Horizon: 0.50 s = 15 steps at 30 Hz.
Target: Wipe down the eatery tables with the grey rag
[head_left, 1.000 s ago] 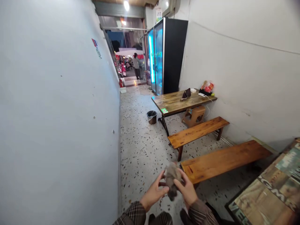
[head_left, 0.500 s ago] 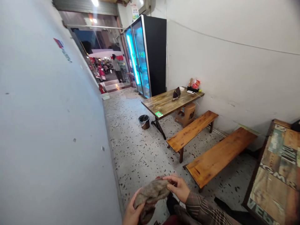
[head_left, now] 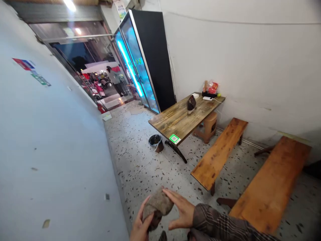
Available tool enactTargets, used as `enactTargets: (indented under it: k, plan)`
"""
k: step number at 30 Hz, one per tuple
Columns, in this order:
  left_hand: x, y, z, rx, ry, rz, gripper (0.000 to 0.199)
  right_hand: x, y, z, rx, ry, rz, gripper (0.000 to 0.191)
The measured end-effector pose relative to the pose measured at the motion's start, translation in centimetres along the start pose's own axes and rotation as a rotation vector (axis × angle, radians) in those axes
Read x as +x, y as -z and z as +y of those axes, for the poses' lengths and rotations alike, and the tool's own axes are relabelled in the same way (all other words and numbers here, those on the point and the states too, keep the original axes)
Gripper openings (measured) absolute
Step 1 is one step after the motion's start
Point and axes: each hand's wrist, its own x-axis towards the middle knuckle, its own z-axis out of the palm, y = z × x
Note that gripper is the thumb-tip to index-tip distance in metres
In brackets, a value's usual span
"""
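A bunched grey-brown cloth (head_left: 158, 203) is held low in front of me, above the speckled floor. My left hand (head_left: 140, 221) is closed on its left side, with the thumb on the near face and the fingers behind. My right hand (head_left: 182, 209) is open beside it, its thumb spread well away from the fingers. The right fingertips reach the cloth's upper right edge and seem to touch it. A plaid sleeve (head_left: 220, 219) covers my right forearm.
Ahead stands a wooden table (head_left: 170, 118) with a dark bag (head_left: 191, 103) on it. A lined bin (head_left: 155, 143) sits by its leg. Two benches (head_left: 220, 154) are at right, a white wall (head_left: 62, 150) at left. Beyond a glass-door fridge (head_left: 147, 60), a person (head_left: 115, 80) is at the doorway.
My right hand has loosened from the cloth and its fingers have spread. The cloth looks more compact now. The view has tilted and come closer to the table and benches.
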Motion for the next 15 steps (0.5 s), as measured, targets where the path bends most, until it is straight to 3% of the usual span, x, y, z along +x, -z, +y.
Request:
enactTargets:
  k: [3,5,9,12,15]
  plan:
    - [4.3,-0.1,2.3,-0.129,0.037,0.027,0.083,7.5,0.5,-0.7,0.112,0.063,-0.042,0.136]
    - [7.7,0.3,3.4,-0.159,0.049,0.051,0.089,12.2,0.5,-0.8,0.194,0.047,0.012,0.135]
    - [15.6,1.0,6.2,-0.036,0.041,0.062,0.097,21.2,1.0,1.0,0.443,-0.030,0.233,0.097]
    - [22.3,1.1,9.2,0.093,0.006,-0.026,0.094,27.5,2.4,4.2,0.573,-0.057,0.365,0.070]
    - [29.1,1.5,12.7,0.167,0.038,-0.141,0.096,33.1,5.4,8.3,0.534,-0.084,0.482,0.057]
